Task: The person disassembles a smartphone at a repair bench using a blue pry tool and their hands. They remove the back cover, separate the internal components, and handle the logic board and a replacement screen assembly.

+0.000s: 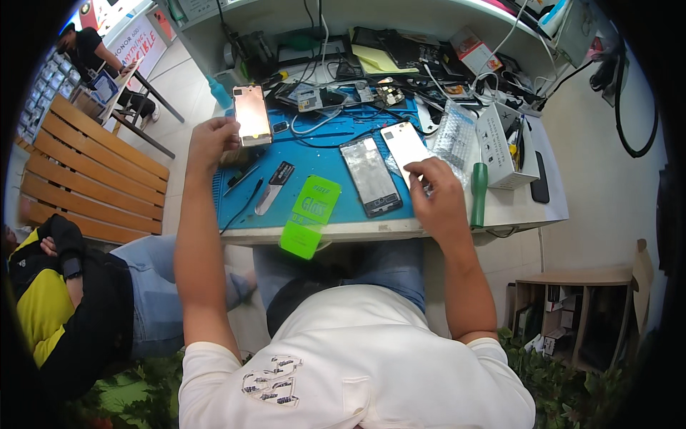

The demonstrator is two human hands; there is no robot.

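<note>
My left hand (213, 144) is closed on the lower left edge of a shiny copper-toned phone screen panel (251, 114), held up over the mat's far left. At the right, my right hand (437, 191) pinches the lower end of a silvery-white phone panel (401, 141), which is tilted above the mat. Beside it lies a grey phone frame (370, 171) with a black lower end. A bright green packet (311, 213) overhangs the table's front edge. To its left are a flat blade tool (274, 189) and a thin screwdriver (241, 180).
The blue mat (314, 154) covers the workbench. Cables, boards and phone parts (336, 96) crowd its back. At right stand a white box of tools (506, 146), bubble wrap (454, 136) and a green handle (479, 193). A person (64, 286) sits close on my left.
</note>
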